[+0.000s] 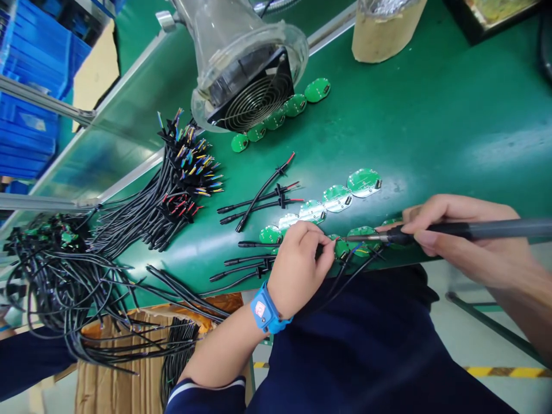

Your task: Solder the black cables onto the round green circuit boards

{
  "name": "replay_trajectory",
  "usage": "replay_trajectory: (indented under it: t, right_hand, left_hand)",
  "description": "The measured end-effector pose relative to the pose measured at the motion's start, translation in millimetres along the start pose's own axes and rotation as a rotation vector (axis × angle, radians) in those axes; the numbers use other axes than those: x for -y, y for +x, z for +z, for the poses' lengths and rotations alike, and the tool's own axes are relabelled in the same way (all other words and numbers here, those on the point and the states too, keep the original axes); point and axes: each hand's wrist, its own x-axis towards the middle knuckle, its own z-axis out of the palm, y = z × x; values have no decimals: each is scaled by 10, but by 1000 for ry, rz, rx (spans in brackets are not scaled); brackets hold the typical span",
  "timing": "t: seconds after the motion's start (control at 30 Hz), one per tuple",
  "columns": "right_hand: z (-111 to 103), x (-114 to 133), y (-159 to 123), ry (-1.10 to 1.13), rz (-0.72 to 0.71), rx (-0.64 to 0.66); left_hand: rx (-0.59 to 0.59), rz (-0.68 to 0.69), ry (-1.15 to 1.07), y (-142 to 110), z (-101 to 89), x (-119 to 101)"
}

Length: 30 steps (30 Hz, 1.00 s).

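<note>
My right hand (pixel 452 230) is closed around the dark handle of a soldering iron (pixel 483 229). The iron's metal tip points left and reaches the small round green circuit boards (pixel 364 234) along the table's near edge. Beside the tip, my left hand (pixel 302 256) pinches what looks like a black cable, mostly hidden by the fingers, at one of these boards. A blue wrist strap (pixel 265 310) is on my left wrist. Thin black cables (pixel 345 270) with coloured wires hang from the boards near the iron. Other short black cables (pixel 252 260) lie left of my left hand.
Behind my hands runs a diagonal row of green boards (pixel 337 198); another (pixel 295 105) lies by a fume extractor fan (pixel 259 95). Several loose cables (pixel 261 198) and a large cable bundle (pixel 146 195) lie leftward. A cardboard-wrapped container (pixel 383 34) stands at the back.
</note>
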Motion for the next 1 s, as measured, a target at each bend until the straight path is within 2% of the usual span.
replay_trajectory:
  t: [0.1,0.3,0.67,0.87,1.0]
  right_hand:
    - [-7,-8,-5,-34,-84,68]
    - [-20,-6,-7,-32,-113,68]
    - [-3,5,-35,9,-92,89]
    - [-44,82,-10,185,21,-24]
    - [-80,86,17,111,46,43]
  left_hand:
    - [-4,16,35,-3,15,9]
    - [1,51,82,-7,26,20]
    - [9,64,102,-9,25,11]
    - [7,70,100,-3,32,9]
    - [1,70,97,-18,40,18]
